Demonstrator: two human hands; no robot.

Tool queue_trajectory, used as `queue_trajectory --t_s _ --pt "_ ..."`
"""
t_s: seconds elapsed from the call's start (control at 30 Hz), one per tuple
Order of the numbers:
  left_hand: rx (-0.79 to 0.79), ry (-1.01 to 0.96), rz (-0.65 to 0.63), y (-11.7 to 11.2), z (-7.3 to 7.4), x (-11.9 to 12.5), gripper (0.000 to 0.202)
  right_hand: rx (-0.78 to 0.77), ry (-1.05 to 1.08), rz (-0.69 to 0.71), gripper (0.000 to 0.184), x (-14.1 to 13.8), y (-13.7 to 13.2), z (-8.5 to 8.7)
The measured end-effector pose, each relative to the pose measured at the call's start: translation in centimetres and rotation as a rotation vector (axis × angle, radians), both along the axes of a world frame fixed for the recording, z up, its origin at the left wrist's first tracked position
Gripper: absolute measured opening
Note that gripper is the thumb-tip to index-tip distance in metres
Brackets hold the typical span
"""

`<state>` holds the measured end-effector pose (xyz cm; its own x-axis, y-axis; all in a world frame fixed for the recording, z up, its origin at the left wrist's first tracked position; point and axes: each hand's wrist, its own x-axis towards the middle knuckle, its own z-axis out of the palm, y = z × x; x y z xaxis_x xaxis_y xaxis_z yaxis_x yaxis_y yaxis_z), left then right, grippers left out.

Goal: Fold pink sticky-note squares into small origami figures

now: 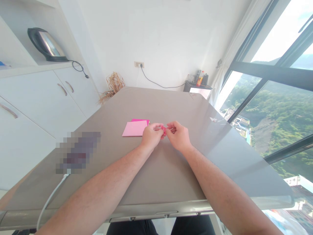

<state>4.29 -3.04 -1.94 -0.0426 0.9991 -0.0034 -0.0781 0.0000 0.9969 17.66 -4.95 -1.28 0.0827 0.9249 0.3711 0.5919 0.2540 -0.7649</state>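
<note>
Between my two hands is a small piece of folded pink paper (163, 130), partly covered by the fingers. My left hand (152, 134) pinches it from the left side, with the thumb on top. From the right, my right hand (179, 135) grips the other edge between thumb and fingertips. Just left of my left hand, light pink paper sheets (134, 128) lie flat on the table, and a brighter pink sheet (140, 120) shows behind them. The exact folds of the held paper are too small to make out.
The grey table (156, 104) reaches toward a white wall. A blurred-out object (80, 151) with a white cable (52, 195) lies at the left. A kettle (49, 45) stands on the left shelf. Bottles (200, 78) stand on a small cabinet beyond the far edge; windows are at right.
</note>
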Motion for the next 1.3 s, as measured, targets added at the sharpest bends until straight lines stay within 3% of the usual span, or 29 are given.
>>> queue_trajectory --t_s 0.1,0.23,0.37,0.5,0.6,0.73,0.83,0.93,1.03,1.3 --pt "-0.013 -0.059 0.001 0.2 0.0 -0.1 0.038 0.136 -0.224 0.077 0.011 0.2 -0.4 -0.1" --pt "-0.042 -0.077 -0.028 0.3 0.2 -0.3 0.031 0.191 -0.502 0.06 0.017 0.5 -0.4 -0.6" --pt "-0.062 -0.131 -0.125 0.2 0.5 -0.5 0.022 0.226 -0.57 0.018 0.024 0.7 0.0 -0.9" --pt "-0.115 -0.193 -0.194 0.2 0.5 -0.6 0.039 0.247 -0.576 -0.008 0.023 1.8 1.0 -0.4" --pt "-0.175 -0.15 -0.152 0.3 0.2 -0.5 0.056 0.214 -0.583 -0.164 0.025 5.2 2.9 0.5" --pt "-0.158 -0.071 -0.206 0.4 -0.2 -0.3 0.039 0.091 -0.557 -0.401 0.022 13.8 5.6 1.3" --pt "-0.15 -0.009 -0.193 0.4 -0.3 -0.1 0.033 -0.104 -0.531 -0.561 0.026 20.4 6.6 0.9" --pt "-0.128 0.053 -0.2 0.5 -0.4 -0.1 0.033 -0.259 -0.499 -0.687 0.028 24.9 6.9 0.2" --pt "-0.118 0.127 -0.234 0.5 -0.5 -0.3 0.035 -0.311 -0.519 -0.714 0.022 26.8 7.3 -0.4" --pt "-0.118 0.177 -0.254 0.6 -0.6 -0.4 0.033 -0.367 -0.555 -0.736 0.022 28.2 9.2 -1.3"
